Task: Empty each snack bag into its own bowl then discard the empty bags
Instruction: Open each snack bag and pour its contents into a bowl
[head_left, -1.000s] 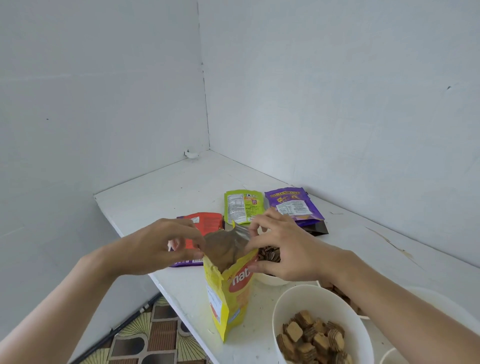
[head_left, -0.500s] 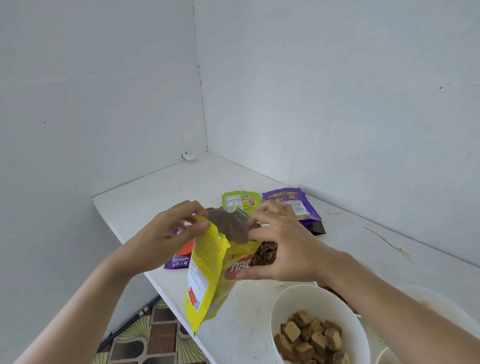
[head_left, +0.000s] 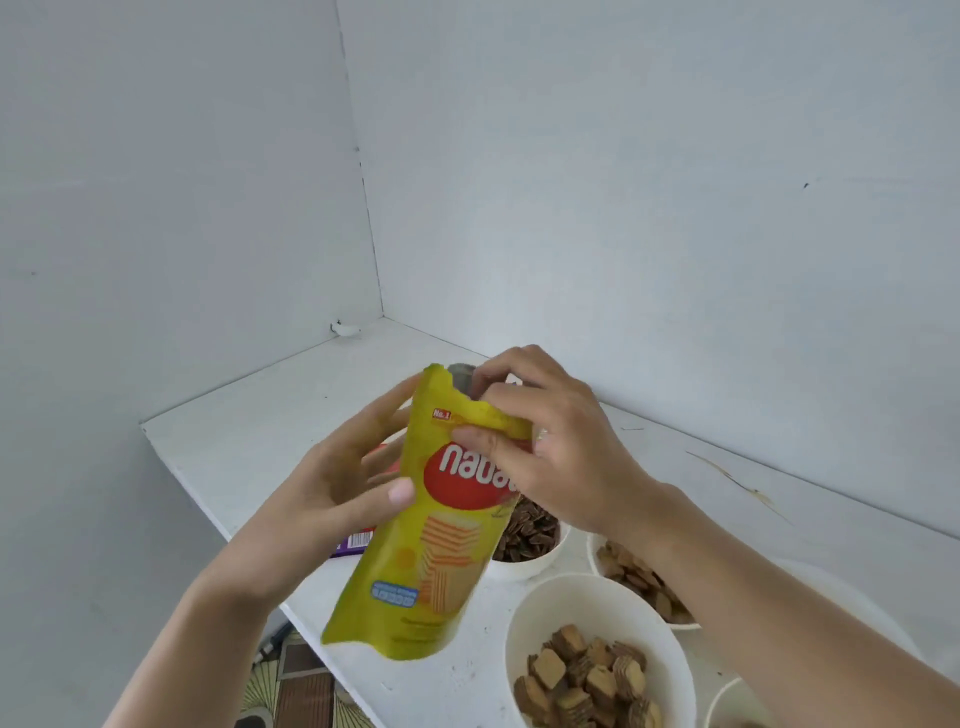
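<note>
My left hand (head_left: 332, 483) grips yellow bag (head_left: 436, 551) side; my right hand (head_left: 561, 452) pinches torn top; bag bottom by table (head_left: 234, 452) front edge; wafer bowl (head_left: 597, 581) near right.

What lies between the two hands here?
The yellow snack bag, seen in the head view: left hand grips its side, right hand pinches its top.

Left white wall (head_left: 156, 208) and right white wall (head_left: 623, 208), both plain, meet at corner seam (head_left: 365, 197) straight beyond grip; seam a bit grubby, dark flecks. White tabletop (head_left: 270, 415) under grip, runs back into that corner. Small white lump (head_left: 345, 328) where top meets wall, up-left of grip. Yellowish scratch (head_left: 737, 480) on top, right of grip. Brown/cream patterned floor (head_left: 301, 696) below-left of grip. Light soft, even.
</note>
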